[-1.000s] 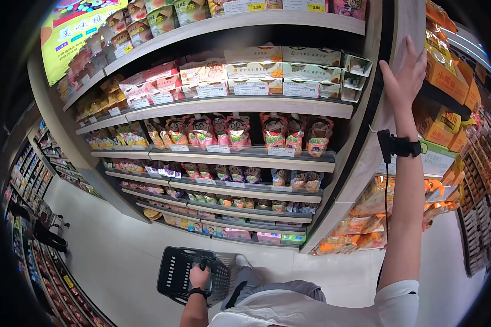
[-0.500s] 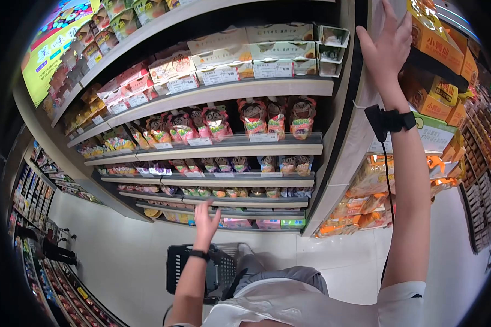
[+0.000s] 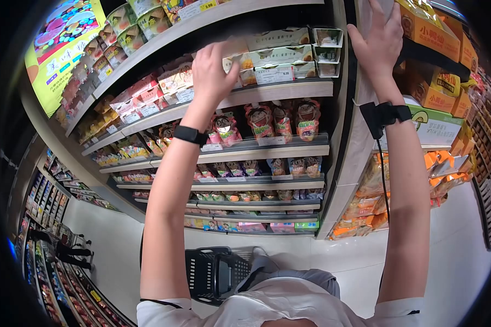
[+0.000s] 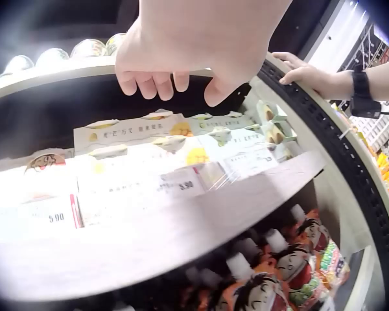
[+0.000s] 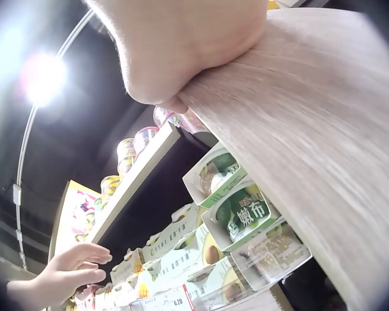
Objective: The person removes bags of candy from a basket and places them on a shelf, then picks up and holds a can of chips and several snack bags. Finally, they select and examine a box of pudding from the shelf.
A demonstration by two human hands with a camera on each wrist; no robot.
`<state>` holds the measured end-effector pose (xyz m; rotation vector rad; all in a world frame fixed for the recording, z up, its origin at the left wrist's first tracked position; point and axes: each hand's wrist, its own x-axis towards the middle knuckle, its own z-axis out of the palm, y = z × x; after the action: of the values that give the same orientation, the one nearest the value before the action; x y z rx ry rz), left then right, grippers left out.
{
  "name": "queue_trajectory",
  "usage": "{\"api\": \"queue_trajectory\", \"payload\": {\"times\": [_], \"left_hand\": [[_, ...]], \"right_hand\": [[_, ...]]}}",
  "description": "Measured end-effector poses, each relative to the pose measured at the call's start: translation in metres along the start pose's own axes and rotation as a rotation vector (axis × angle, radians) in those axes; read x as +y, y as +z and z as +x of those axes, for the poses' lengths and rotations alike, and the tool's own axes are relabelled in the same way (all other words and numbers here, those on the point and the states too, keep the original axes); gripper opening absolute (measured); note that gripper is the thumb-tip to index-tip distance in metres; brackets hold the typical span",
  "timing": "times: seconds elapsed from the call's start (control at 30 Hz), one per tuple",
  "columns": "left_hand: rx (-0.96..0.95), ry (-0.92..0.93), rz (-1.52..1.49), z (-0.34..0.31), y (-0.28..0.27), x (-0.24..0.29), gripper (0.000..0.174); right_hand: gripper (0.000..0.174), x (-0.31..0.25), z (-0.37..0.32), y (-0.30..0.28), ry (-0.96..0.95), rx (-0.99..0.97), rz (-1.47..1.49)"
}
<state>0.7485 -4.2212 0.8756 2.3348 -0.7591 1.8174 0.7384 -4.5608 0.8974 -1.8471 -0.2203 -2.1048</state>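
My left hand [image 3: 215,71] is raised in front of the shelf of stacked boxed cups [image 3: 281,56], fingers relaxed and holding nothing. In the left wrist view its fingers hang above the mango-printed packs [image 4: 133,133], apart from them. My right hand [image 3: 377,46] rests on the wooden end panel [image 5: 311,97] of the shelf unit, fingers extended. Green-and-white packs [image 5: 236,214] are stacked beside that panel. Below them stand spouted pouches with cartoon faces [image 3: 259,121].
A shopping basket [image 3: 202,272] stands on the floor by my legs. Orange boxes and bags [image 3: 428,27] fill the shelves right of the panel. At the far left a person [image 3: 65,253] is near a cart. A shelf of round cups [image 3: 131,38] runs above.
My left hand has let go of the basket handle and risen to the boxed cups. My right hand has stayed on the panel, while the head view has shifted.
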Motion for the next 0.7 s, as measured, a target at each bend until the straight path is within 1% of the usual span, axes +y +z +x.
{"api": "queue_trajectory", "payload": {"times": [0.07,0.1,0.17,0.2,0.27,0.4,0.43,0.5,0.63,0.7], "left_hand": [[-0.018,-0.041,0.109,0.012,0.008,-0.015,0.052],[-0.017,-0.042,0.11,0.015,0.01,-0.018,0.052],[-0.151,-0.101,0.175,0.019,0.014,-0.025,0.05],[-0.15,-0.105,0.181,0.02,0.016,-0.029,0.05],[-0.216,-0.069,0.2,0.017,0.022,-0.034,0.048],[-0.16,-0.038,0.193,0.017,0.019,-0.03,0.043],[-0.162,-0.04,0.2,0.018,0.017,-0.028,0.043],[-0.232,-0.037,0.189,0.019,0.015,-0.027,0.042],[-0.24,0.001,0.231,0.013,0.017,-0.025,0.042],[-0.192,0.058,0.283,0.004,0.021,-0.024,0.045]], "right_hand": [[0.089,0.002,0.0,0.001,0.001,-0.006,-0.026],[0.089,0.002,0.001,0.001,0.001,-0.015,-0.049],[0.088,0.001,0.0,-0.002,0.003,-0.01,-0.027],[0.088,-0.001,0.0,-0.002,0.008,-0.004,-0.007],[0.088,0.002,0.0,0.001,0.002,-0.006,-0.016],[0.087,0.003,-0.001,0.002,-0.003,-0.004,-0.016],[0.087,0.003,-0.001,0.002,-0.003,-0.003,-0.022],[0.087,0.003,-0.001,0.003,0.001,-0.006,-0.027],[0.087,0.004,-0.002,0.004,-0.004,0.008,-0.024],[0.087,0.005,-0.002,0.003,-0.003,0.013,-0.02]]}}
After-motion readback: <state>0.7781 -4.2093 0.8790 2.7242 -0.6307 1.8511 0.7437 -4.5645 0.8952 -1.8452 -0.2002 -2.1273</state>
